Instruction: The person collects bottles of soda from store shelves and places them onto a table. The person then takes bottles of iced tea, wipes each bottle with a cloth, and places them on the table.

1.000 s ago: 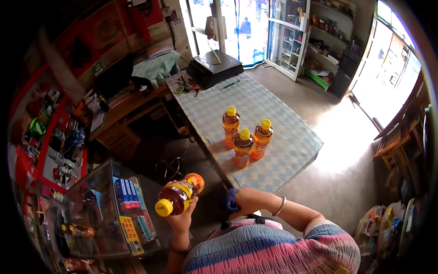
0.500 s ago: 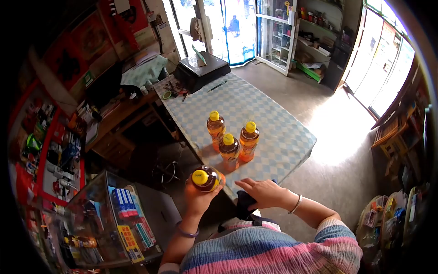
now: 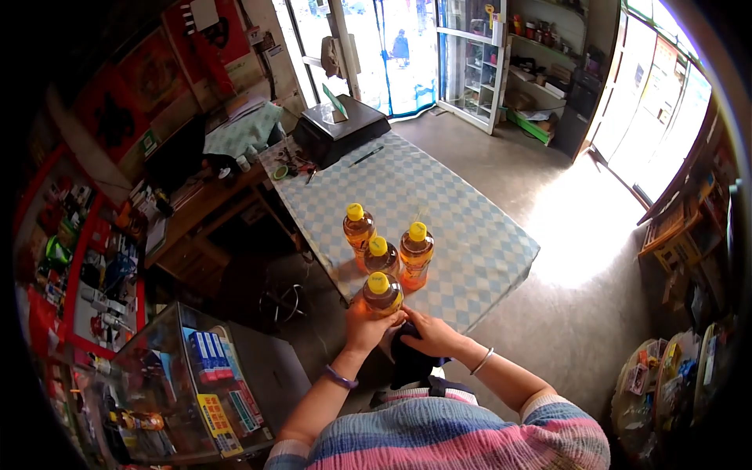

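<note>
My left hand point(image 3: 366, 327) is wrapped round an orange drink bottle point(image 3: 382, 293) with a yellow cap, held upright at the near edge of the table. My right hand point(image 3: 431, 333) is beside it, its fingertips at the bottle's lower side and a dark cloth point(image 3: 413, 362) beneath the palm; whether it grips the cloth is unclear. Just beyond stand more such bottles: one point(image 3: 358, 229) at the back left, one point(image 3: 381, 257) in the middle and one point(image 3: 417, 254) at the right. The held bottle partly covers the middle one.
The table point(image 3: 478, 243) has a checked cover. On its far end are a black scale point(image 3: 341, 125), a pen point(image 3: 366, 155) and small items. A glass display case point(image 3: 168, 384) is at the lower left, a stool point(image 3: 282, 301) left of the table, and racks of packets point(image 3: 675, 376) at the lower right.
My left hand has carried the bottle from above the display case rightward to the table's near edge and turned it upright. My right hand has come beside the bottle. The camera view has shifted.
</note>
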Demonstrator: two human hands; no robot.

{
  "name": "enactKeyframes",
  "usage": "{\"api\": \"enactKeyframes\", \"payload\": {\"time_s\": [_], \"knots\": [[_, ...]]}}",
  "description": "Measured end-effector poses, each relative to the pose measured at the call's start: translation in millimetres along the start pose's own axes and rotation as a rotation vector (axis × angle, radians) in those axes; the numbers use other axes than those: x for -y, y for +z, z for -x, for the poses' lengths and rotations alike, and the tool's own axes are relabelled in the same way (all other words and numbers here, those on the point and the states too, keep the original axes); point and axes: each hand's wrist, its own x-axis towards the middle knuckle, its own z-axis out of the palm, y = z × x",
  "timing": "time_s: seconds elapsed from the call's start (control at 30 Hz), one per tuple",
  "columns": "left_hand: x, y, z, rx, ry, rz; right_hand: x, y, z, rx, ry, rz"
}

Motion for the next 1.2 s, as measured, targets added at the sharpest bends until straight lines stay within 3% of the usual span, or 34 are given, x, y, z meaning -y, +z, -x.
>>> {"api": "enactKeyframes", "payload": {"time_s": [0.2, 0.4, 0.6, 0.8, 0.9, 1.0, 1.2], "knots": [[-2, 7, 3, 0.001, -0.036, -0.004, -8, 16, 1, 0.003, 0.031, -0.035], [11, 11, 1, -0.057, 0.128, -0.063, 5, 12, 6, 0.057, 0.154, -0.049], [34, 7, 1, 0.117, 0.052, 0.031, -3, 20, 6, 0.293, 0.12, 0.076], [58, 3, 14, 0.073, 0.011, -0.005, 21, 18, 10, 0.473, 0.006, -0.359], [85, -5, 20, -0.009, 0.065, -0.073, 42, 14, 5, 0.55, 0.124, -0.665], [73, -48, 37, -0.22, -0.114, -0.018, 55, 22, -4, 0.562, 0.128, -0.726], [49, -248, 110, -0.863, 0.075, -0.686, 91, 49, -20, 0.619, 0.098, -0.57]]}}
